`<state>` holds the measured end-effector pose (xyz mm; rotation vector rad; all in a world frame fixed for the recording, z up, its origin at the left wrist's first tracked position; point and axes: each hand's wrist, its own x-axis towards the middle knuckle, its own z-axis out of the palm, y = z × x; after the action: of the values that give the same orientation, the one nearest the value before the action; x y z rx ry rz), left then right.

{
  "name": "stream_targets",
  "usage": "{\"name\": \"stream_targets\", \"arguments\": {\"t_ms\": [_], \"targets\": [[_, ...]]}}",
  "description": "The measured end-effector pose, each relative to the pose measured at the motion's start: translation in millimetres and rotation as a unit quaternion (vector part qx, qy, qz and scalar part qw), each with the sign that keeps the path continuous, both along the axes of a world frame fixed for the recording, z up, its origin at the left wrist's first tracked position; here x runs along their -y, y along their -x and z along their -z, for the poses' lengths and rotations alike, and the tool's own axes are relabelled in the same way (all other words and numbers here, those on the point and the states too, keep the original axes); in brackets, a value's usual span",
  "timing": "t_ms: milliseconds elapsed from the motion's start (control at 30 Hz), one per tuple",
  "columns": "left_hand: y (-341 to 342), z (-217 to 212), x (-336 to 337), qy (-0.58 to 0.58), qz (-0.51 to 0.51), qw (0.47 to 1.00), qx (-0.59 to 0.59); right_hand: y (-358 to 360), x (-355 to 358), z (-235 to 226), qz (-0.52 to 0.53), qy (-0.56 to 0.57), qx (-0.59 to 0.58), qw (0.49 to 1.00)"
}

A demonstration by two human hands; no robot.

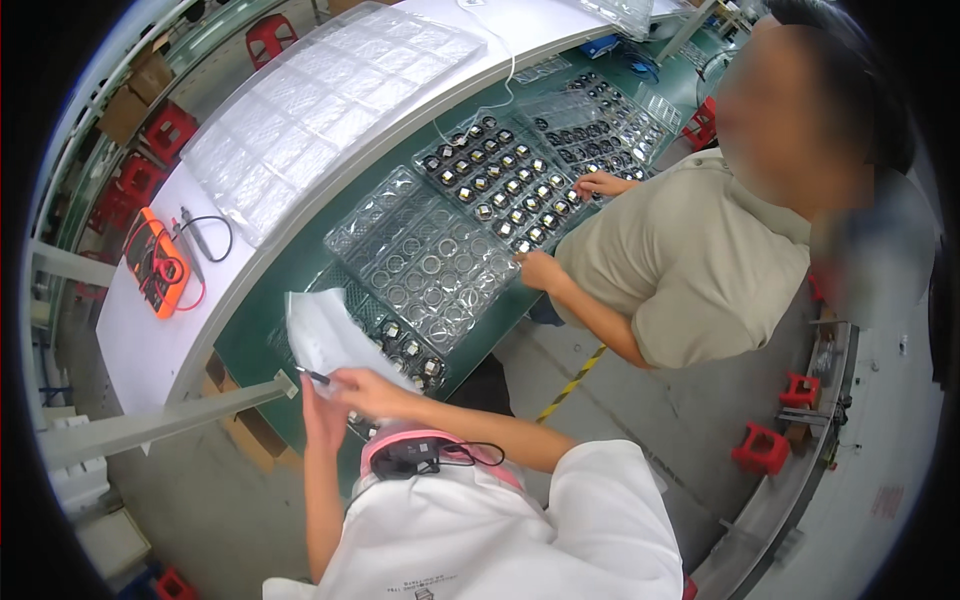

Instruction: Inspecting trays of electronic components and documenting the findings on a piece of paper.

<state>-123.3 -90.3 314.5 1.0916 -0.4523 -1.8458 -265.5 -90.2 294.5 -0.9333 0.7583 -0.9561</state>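
Observation:
My two hands meet low on the left, over the near end of the green bench (pixel 262 322). A slim black pen-like thing (pixel 313 376) with a pale tip lies between them. My right hand (pixel 366 391) is closed at its near end; my left hand (pixel 320 412) is closed against it from the left and below, its fingers partly hidden. Just beyond my hands, a white sheet or bag (pixel 335 335) covers part of a clear tray of black round parts (pixel 408 352).
A co-worker (pixel 680 255) on the right reaches over clear trays of black round parts (pixel 500 180). Nearer lies a tray of clear rings (pixel 430 270). An orange multimeter (pixel 157 263) rests on the white shelf (pixel 120 335); a metal bar (pixel 170 415) crosses left of my hands.

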Motion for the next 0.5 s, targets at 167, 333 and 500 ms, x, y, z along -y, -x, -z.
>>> {"name": "stream_targets", "arguments": {"t_ms": [167,333,500], "targets": [[22,-55,4,0.007,-0.017,0.997,0.082,43,-6,-74,-0.023,-0.112,0.039,0.993],[22,-109,-11,0.033,-0.079,0.991,0.101,89,-27,-88,0.242,0.050,-0.182,0.952],[2,-132,-21,0.081,-0.003,0.996,0.030,116,-34,-116,0.233,-0.001,-0.003,0.973]]}}
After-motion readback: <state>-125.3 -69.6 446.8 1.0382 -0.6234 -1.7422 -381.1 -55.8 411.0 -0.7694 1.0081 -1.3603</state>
